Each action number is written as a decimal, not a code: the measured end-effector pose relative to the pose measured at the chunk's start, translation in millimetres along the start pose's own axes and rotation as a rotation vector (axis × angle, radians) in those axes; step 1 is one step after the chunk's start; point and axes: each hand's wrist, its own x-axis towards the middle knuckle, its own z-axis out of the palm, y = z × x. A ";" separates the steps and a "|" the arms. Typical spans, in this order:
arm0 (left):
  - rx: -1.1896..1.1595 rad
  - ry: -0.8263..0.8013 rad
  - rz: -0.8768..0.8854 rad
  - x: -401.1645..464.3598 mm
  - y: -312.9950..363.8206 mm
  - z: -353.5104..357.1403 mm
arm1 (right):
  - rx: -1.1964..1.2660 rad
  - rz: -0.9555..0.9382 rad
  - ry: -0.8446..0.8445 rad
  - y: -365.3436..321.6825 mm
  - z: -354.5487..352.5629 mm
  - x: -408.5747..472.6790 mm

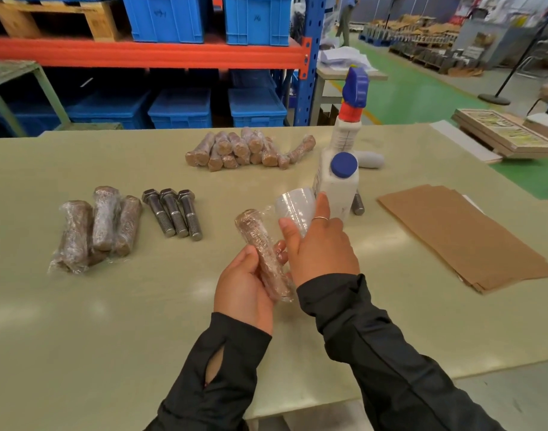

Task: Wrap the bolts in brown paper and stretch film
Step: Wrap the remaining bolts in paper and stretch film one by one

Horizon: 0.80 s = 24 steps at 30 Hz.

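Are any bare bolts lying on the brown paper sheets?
No: the brown paper sheets carry nothing, and the three bare bolts lie on the table far left of them.

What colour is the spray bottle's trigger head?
Blue, above a red collar, on the spray bottle; head view.

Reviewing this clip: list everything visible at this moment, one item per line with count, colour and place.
bare bolts: three, steel grey, side by side left of centre
fourth bare bolt: one, grey, partly hidden behind the white bottle
film-wrapped bolts: a small pile, brown under clear film, far left
wrapped bolt pile: many, brown, back centre
brown paper sheets: a stack, brown, right
white bottle: one, blue cap, centre right
spray bottle: one, white with blue and red head, behind it
table: one, pale green
blue crates: several, on the rack behind
left hand: grip on a wrapped bolt
right hand: grip on a clear stretch film roll
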 end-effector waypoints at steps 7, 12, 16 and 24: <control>0.355 0.260 0.218 8.3 -3.3 5.7 | 0.049 0.008 -0.073 -2.5 -4.4 -2.7; 0.371 0.320 0.257 4.2 -4.4 5.6 | 0.057 0.014 -0.088 -5.6 -1.7 0.3; 0.322 0.304 0.332 0.1 2.0 4.3 | 0.012 0.073 -0.141 -5.7 2.8 7.9; 0.801 0.146 0.552 17.9 23.4 13.1 | -0.033 0.053 -0.206 -20.6 9.8 9.3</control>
